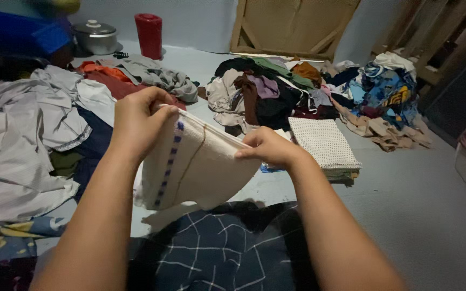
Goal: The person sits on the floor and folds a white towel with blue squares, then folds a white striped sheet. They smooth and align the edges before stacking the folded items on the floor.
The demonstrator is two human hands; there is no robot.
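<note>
- Left hand (138, 121) and right hand (268, 146) each pinched the top edge of a cream cloth (195, 167) with a blue dashed stripe.
- The cloth hung between them, above a dark checked fabric (217, 253).
- A folded dotted stack (324, 145) lay near the right hand, on the floor (405, 205).

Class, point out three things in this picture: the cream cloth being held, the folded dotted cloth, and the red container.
cream cloth (195, 167), head view, middle panel
folded dotted cloth (323, 143), head view, top face
red container (149, 35), head view, side wall
</note>
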